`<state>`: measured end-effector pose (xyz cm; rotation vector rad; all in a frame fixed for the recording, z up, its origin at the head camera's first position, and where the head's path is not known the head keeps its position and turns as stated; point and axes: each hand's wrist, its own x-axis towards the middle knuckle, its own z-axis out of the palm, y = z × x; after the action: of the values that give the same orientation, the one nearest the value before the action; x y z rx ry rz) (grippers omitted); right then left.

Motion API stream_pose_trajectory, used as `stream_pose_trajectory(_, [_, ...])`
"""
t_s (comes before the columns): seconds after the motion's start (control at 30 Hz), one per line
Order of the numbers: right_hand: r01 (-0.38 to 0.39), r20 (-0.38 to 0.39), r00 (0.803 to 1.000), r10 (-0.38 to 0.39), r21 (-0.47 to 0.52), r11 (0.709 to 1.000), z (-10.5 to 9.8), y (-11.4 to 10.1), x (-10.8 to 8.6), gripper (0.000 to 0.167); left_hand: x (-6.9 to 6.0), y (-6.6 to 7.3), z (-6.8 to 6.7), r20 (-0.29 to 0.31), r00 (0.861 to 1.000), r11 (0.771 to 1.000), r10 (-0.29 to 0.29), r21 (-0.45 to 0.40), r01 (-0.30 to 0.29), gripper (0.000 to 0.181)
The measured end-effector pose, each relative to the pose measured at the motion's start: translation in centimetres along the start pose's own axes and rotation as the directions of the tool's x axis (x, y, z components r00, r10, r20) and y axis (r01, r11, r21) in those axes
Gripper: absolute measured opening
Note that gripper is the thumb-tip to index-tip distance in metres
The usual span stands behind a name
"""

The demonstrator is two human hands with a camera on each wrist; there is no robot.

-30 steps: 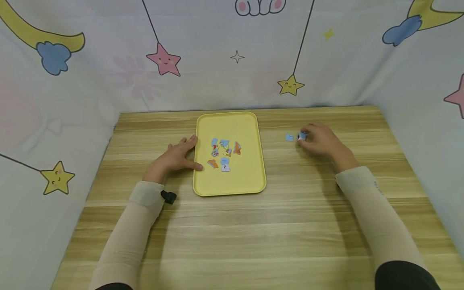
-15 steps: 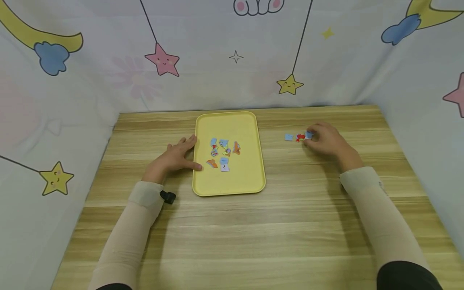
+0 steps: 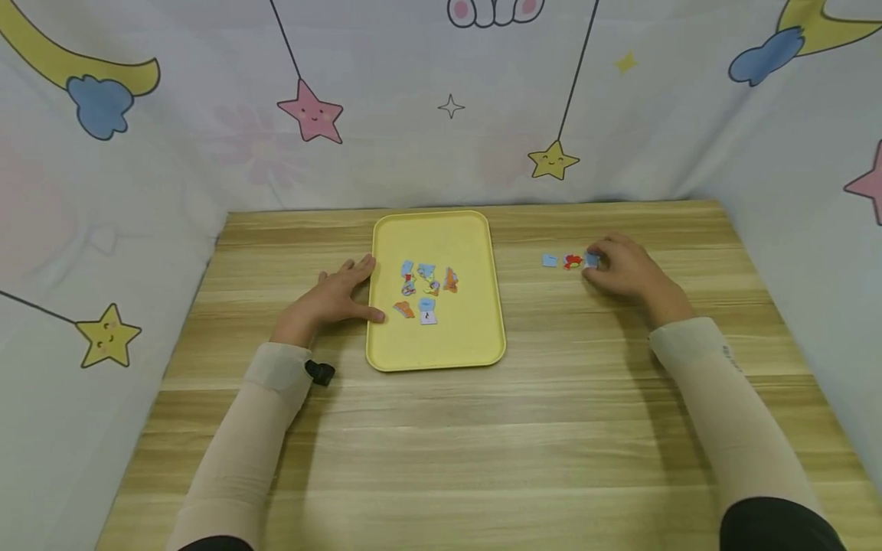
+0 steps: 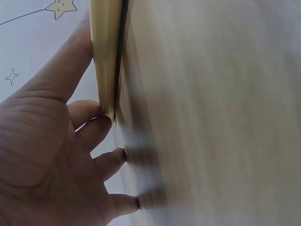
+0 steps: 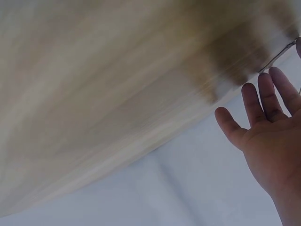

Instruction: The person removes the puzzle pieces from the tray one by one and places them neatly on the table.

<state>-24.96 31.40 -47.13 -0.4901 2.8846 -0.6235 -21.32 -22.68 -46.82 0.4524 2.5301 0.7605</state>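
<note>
Blue piece (image 3: 591, 261) | right hand (image 3: 625, 268) pinches | tray edge (image 3: 498, 291) well apart

1. The left arm (image 3: 234, 451) reaches forward from the lower left, slanting inward.
2. The left hand (image 3: 327, 298) shows its back to the head camera, fingers spread and slightly bent, thumb stretched well away from them.
3. The right arm (image 3: 723, 421) reaches forward and inward from the lower right.
4. The right hand (image 3: 623, 265) pinches with thumb and index finger; the little finger (image 5: 230, 125) stands slightly apart.
</note>
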Motion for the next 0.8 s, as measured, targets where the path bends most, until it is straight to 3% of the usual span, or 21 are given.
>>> stream_pose_trajectory(0.33, [-0.019,0.018,1.0,0.019,0.019,1.0,-0.1,-0.7,-0.1,0.06,0.1,0.1,-0.1,0.001,1.0,1.0,0.002,0.008,-0.002,0.121])
stream_pose_trajectory(0.57, [0.045,-0.044,0.998,-0.043,0.037,0.998,0.4,-1.5,0.9,0.053,-0.1,0.2,-0.2,-0.005,1.0,1.0,0.006,0.0,-0.006,0.121])
stream_pose_trajectory(0.8, [0.077,-0.057,0.996,-0.074,0.061,0.995,1.2,-3.0,1.8,0.052,0.0,0.0,0.0,-0.002,1.0,1.0,0.007,-0.014,-0.007,0.121])
